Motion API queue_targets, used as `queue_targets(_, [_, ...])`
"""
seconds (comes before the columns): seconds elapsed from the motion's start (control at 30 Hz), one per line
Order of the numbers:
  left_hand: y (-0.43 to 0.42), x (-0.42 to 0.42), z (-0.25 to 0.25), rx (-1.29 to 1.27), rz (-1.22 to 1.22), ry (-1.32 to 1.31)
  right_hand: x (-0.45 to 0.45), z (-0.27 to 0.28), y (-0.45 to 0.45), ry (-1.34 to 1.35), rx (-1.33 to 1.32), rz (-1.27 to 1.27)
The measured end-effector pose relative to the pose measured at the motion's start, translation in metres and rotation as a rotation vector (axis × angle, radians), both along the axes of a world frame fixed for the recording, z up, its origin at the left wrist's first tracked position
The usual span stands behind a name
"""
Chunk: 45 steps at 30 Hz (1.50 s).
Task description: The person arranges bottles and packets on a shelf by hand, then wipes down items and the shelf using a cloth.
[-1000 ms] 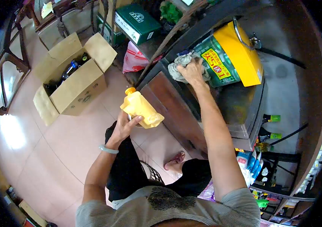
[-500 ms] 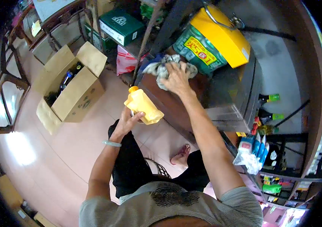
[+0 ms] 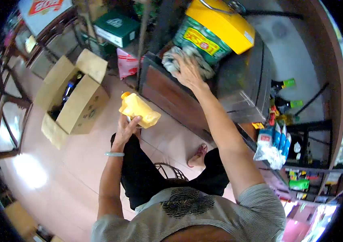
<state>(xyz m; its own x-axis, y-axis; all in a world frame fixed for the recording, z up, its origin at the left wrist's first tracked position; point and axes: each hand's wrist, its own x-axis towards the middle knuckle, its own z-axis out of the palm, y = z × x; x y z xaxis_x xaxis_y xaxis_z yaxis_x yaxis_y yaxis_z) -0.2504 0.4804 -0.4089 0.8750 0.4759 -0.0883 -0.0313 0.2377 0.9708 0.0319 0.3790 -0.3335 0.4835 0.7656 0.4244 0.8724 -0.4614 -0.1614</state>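
My left hand [image 3: 126,128] is closed around the lower end of a yellow pouch [image 3: 140,111] with an orange screw cap. The pouch hangs in the air above the tiled floor, its cap tilted up and to the left. With bent fingers my right hand [image 3: 191,74] grips a crumpled grey-and-white rag [image 3: 172,59] and presses it on the edge of the dark wooden cabinet [image 3: 167,89]. Just beyond the rag stands a green pack with a yellow label [image 3: 203,40], beside a bright yellow box [image 3: 226,24].
An open cardboard box [image 3: 87,105] with bottles inside stands on the floor at left. A green box [image 3: 117,27] and a pink-and-white bag [image 3: 127,64] are behind it. Green-necked bottles [image 3: 288,83] and blue-white packets [image 3: 274,141] line the shelving at right. My foot [image 3: 197,156] is below.
My right hand and the rag have shifted along the cabinet edge, baring more of its reddish-brown front. The left hand still holds the pouch. The whole view has turned slightly.
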Motion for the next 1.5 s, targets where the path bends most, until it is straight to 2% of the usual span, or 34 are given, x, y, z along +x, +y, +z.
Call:
queue_targets(0.03, [0.000, 0.006, -0.001, 0.015, -0.031, 0.009, 0.004, 0.002, 0.004, -0.026, -0.117, -0.057])
queue_targets(0.13, [-0.008, 0.015, 0.000, 0.002, -0.038, 0.007, 0.004, -0.003, 0.011, 0.126, -0.090, -0.219])
queue_targets(0.23, [-0.011, 0.017, 0.004, 0.083, -0.023, -0.021, -0.021, 0.020, 0.003, 0.136, -0.218, -0.458])
queue_targets(0.37, [-0.010, 0.016, 0.006, 0.082, -0.086, 0.027, -0.023, 0.016, -0.020, 0.155, -0.206, -0.776])
queue_targets(0.4, [-0.009, 0.016, 0.004, 0.007, -0.114, 0.035, -0.021, 0.008, -0.018, 0.040, -0.216, -0.798])
queue_targets(0.5, [-0.012, 0.013, 0.013, 0.108, -0.078, 0.035, 0.002, 0.008, -0.011, 0.148, -0.248, -0.785])
queue_targets(0.53, [-0.015, 0.015, 0.013, 0.088, -0.028, -0.045, 0.009, 0.008, -0.008, 0.104, -0.289, -0.768])
queue_targets(0.63, [-0.008, 0.010, 0.009, 0.192, -0.034, 0.026, -0.004, 0.021, -0.010, 0.097, -0.309, -0.744])
queue_targets(0.67, [-0.009, 0.011, 0.002, 0.176, 0.003, -0.003, -0.008, 0.038, -0.012, 0.311, -0.352, -0.666])
queue_targets(0.77, [-0.011, 0.011, 0.012, 0.059, -0.022, -0.036, -0.012, 0.005, -0.015, -0.007, -0.321, -0.671])
queue_targets(0.8, [-0.011, 0.010, 0.011, 0.064, -0.019, -0.032, -0.025, 0.008, -0.011, -0.027, -0.318, -0.699])
queue_targets(0.83, [-0.010, 0.010, 0.008, 0.071, -0.017, -0.026, -0.042, 0.020, -0.006, 0.036, -0.355, -0.656])
queue_targets(0.9, [-0.008, 0.010, 0.003, 0.082, -0.022, -0.035, -0.058, -0.010, -0.001, -0.311, -0.303, -0.511])
queue_targets(0.97, [-0.006, 0.010, 0.000, 0.095, -0.041, -0.067, -0.078, -0.022, 0.014, -0.345, -0.265, -0.359])
queue_targets(1.03, [-0.005, 0.010, -0.003, 0.135, -0.031, -0.043, -0.099, -0.009, 0.030, 0.124, -0.200, -0.225])
queue_targets(1.07, [-0.004, 0.010, -0.003, 0.156, -0.016, -0.033, -0.101, -0.010, 0.038, 0.350, -0.197, -0.235])
queue_targets(1.1, [-0.005, 0.010, 0.000, 0.114, -0.001, -0.025, -0.097, -0.003, 0.045, 0.615, -0.329, -0.285])
queue_targets(1.17, [-0.008, 0.009, 0.007, 0.019, 0.044, -0.014, -0.088, -0.027, 0.042, 0.820, -0.204, -0.415])
queue_targets(1.2, [-0.005, 0.008, 0.007, -0.006, 0.020, -0.027, -0.092, -0.003, 0.030, 0.900, -0.176, -0.437])
queue_targets(1.23, [-0.003, 0.006, 0.006, -0.012, 0.021, -0.019, -0.078, -0.010, 0.023, 0.881, -0.224, -0.440])
queue_targets(1.3, [-0.002, 0.003, 0.004, -0.025, 0.015, 0.004, -0.073, 0.037, 0.003, 0.858, -0.206, -0.442])
queue_targets(1.33, [-0.002, 0.003, 0.001, -0.027, 0.041, -0.028, -0.067, 0.035, -0.003, 0.569, -0.049, -0.563])
queue_targets(1.37, [-0.003, 0.005, -0.004, -0.026, 0.061, -0.061, -0.066, 0.067, -0.006, 0.592, 0.011, -0.617])
queue_targets(1.4, [-0.004, 0.007, -0.006, -0.023, 0.073, -0.093, -0.055, 0.079, -0.014, 0.679, 0.276, -0.490])
queue_targets(1.43, [-0.004, 0.008, -0.004, -0.040, 0.057, -0.049, -0.045, 0.090, -0.015, 0.763, 0.491, -0.472])
queue_targets(1.47, [-0.004, 0.008, -0.001, -0.055, 0.042, -0.007, -0.036, 0.106, -0.013, 0.758, 0.577, -0.498])
queue_targets(1.5, [-0.003, 0.007, 0.001, -0.070, 0.031, 0.035, -0.035, 0.125, -0.009, 0.730, 0.671, -0.421])
